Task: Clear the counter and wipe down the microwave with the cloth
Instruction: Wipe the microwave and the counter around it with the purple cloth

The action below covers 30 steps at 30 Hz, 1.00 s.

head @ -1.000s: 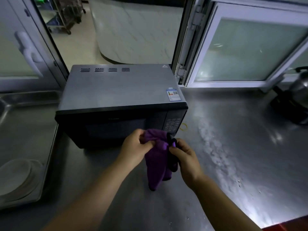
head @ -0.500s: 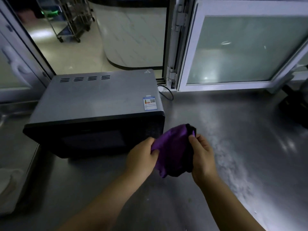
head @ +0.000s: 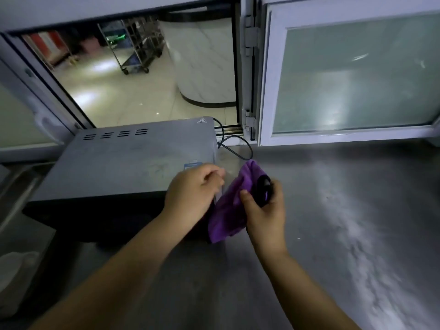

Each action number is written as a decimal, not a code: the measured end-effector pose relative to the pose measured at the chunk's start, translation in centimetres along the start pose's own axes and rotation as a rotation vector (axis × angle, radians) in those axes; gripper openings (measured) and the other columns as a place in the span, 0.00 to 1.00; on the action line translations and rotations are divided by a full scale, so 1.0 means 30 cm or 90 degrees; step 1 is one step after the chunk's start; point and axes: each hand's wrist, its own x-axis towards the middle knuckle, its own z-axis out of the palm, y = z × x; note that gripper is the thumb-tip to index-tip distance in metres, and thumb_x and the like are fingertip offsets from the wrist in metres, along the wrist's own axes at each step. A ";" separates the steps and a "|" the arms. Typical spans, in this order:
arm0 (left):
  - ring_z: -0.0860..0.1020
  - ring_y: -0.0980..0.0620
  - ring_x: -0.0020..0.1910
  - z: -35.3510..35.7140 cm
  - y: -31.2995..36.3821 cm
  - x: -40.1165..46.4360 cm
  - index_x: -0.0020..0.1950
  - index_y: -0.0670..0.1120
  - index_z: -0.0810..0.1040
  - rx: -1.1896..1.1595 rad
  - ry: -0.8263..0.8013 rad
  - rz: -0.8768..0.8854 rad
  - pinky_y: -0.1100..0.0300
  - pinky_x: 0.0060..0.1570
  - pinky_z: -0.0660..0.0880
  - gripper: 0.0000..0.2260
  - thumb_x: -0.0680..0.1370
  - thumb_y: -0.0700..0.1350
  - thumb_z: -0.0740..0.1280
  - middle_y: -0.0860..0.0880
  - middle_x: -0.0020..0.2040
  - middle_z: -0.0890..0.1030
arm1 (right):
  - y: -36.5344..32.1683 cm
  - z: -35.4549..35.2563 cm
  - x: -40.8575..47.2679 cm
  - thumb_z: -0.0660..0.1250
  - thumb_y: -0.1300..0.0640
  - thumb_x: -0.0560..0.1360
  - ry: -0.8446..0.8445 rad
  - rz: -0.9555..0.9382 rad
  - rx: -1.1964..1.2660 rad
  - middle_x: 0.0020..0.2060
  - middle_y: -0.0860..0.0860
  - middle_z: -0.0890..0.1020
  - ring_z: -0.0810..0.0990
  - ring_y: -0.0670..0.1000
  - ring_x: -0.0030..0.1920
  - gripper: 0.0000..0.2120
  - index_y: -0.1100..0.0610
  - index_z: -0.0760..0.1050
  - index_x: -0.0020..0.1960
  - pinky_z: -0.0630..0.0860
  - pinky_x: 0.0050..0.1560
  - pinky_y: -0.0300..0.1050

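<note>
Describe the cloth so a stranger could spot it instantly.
Find the grey microwave on the steel counter. Just off its front right corner, the right hand holds a purple cloth, the only brightly coloured thing there, with a black band against it.
</note>
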 end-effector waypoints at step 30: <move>0.54 0.57 0.73 0.000 -0.254 0.281 0.74 0.48 0.57 0.434 -0.109 0.163 0.60 0.71 0.47 0.28 0.76 0.56 0.43 0.50 0.75 0.59 | 0.319 0.481 0.718 0.56 0.50 0.76 -0.191 0.029 0.019 0.62 0.54 0.75 0.73 0.52 0.62 0.22 0.54 0.68 0.69 0.68 0.67 0.54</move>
